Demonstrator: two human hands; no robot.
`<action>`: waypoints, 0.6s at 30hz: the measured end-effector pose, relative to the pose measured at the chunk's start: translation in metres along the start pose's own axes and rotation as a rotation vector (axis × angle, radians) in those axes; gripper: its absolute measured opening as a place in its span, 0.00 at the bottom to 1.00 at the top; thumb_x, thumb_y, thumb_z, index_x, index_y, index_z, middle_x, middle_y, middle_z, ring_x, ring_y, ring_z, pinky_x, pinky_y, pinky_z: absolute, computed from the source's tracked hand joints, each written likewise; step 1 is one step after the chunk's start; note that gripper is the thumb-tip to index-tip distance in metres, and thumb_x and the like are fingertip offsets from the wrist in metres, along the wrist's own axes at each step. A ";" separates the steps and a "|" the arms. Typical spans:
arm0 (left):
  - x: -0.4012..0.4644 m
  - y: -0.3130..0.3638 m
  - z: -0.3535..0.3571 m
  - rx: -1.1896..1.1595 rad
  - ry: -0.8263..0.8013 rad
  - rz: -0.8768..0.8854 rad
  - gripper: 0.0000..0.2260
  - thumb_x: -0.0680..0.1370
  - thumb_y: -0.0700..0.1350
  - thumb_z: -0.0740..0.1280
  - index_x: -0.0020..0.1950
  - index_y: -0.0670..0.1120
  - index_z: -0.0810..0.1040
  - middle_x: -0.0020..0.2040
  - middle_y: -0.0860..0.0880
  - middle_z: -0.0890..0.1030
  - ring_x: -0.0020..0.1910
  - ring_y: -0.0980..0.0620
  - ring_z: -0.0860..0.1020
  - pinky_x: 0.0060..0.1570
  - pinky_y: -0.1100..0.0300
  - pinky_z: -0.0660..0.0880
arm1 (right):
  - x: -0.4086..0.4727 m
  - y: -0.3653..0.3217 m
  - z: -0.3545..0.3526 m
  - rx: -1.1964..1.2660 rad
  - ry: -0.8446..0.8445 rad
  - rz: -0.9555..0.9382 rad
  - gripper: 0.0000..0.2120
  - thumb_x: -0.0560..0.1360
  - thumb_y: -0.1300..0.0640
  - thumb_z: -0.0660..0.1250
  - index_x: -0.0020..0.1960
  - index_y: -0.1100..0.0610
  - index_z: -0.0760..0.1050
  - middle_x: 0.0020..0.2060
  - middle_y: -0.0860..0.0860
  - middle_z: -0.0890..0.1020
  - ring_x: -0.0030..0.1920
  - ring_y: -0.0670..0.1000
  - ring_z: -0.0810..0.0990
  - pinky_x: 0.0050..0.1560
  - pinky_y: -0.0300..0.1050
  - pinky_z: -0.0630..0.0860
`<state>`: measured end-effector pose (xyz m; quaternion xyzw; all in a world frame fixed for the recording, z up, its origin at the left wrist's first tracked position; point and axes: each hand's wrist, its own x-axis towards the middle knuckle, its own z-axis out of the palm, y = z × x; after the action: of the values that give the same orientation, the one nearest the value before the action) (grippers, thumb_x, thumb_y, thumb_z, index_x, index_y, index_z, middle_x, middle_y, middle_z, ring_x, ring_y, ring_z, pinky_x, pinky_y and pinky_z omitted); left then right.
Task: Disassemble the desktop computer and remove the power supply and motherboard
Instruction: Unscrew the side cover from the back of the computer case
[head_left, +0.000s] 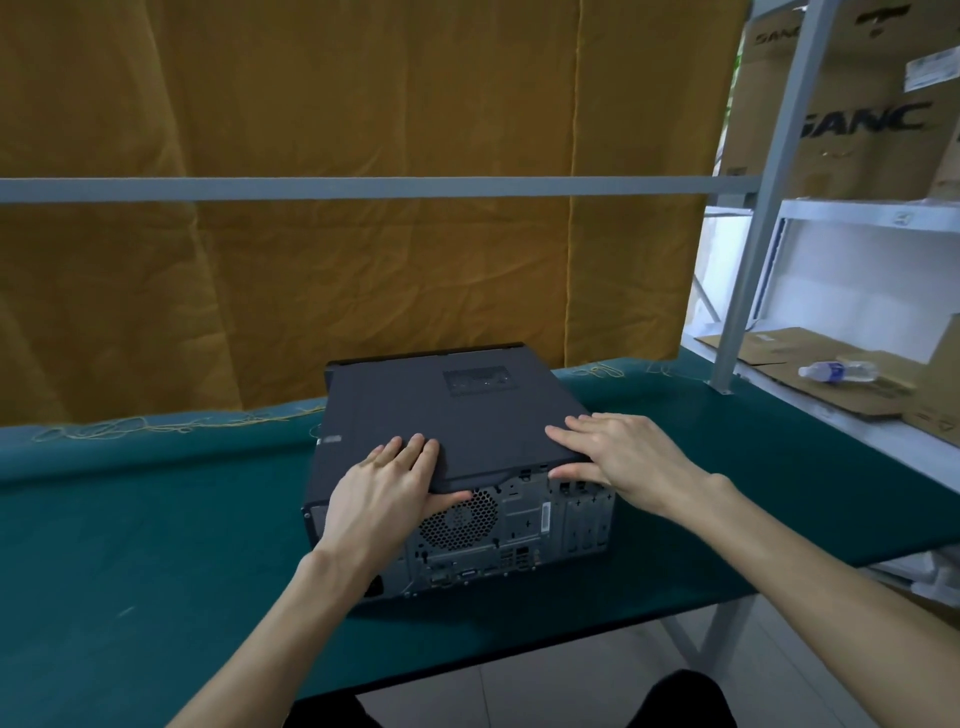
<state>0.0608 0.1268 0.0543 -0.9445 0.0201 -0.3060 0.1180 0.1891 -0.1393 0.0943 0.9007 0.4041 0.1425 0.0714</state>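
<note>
A dark grey desktop computer (524, 525) lies flat on the green table (156, 519), its rear panel with fan grille and ports facing me. Its top cover panel (415, 400) is on the case. My left hand (384, 488) lies on the cover's near left part, fingers flat on top and thumb under the rear lip above the fan grille. My right hand (623, 462) holds the near right corner the same way, fingers spread on top and thumb against the rear edge. The inside of the case is hidden.
A yellow curtain (311, 270) hangs behind the table, crossed by a grey rail (363, 188). A metal shelf post (753, 260) stands at the right rear corner. The shelves hold cardboard boxes (857, 119), flat cardboard and a plastic bottle (839, 371).
</note>
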 end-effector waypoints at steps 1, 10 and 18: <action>0.000 0.000 0.001 0.006 0.005 -0.001 0.39 0.81 0.68 0.47 0.53 0.38 0.85 0.51 0.41 0.86 0.47 0.41 0.86 0.44 0.49 0.84 | 0.000 0.000 -0.001 0.003 0.000 0.005 0.42 0.73 0.28 0.43 0.80 0.47 0.64 0.76 0.52 0.72 0.76 0.52 0.69 0.72 0.49 0.69; 0.000 0.001 -0.003 0.003 0.027 -0.007 0.35 0.77 0.67 0.54 0.54 0.38 0.85 0.53 0.40 0.86 0.50 0.39 0.86 0.46 0.47 0.84 | -0.001 -0.002 -0.006 0.022 0.014 0.006 0.42 0.72 0.29 0.44 0.79 0.49 0.67 0.72 0.53 0.76 0.73 0.54 0.73 0.67 0.53 0.74; 0.010 -0.009 -0.024 -0.006 0.030 0.001 0.37 0.78 0.70 0.49 0.54 0.41 0.84 0.49 0.44 0.86 0.47 0.43 0.86 0.36 0.51 0.83 | 0.001 0.001 -0.024 0.103 0.112 0.015 0.39 0.74 0.28 0.49 0.76 0.47 0.70 0.72 0.53 0.76 0.73 0.52 0.74 0.70 0.54 0.73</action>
<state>0.0548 0.1291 0.0814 -0.9401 0.0234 -0.3201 0.1153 0.1829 -0.1392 0.1177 0.8969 0.4075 0.1720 0.0012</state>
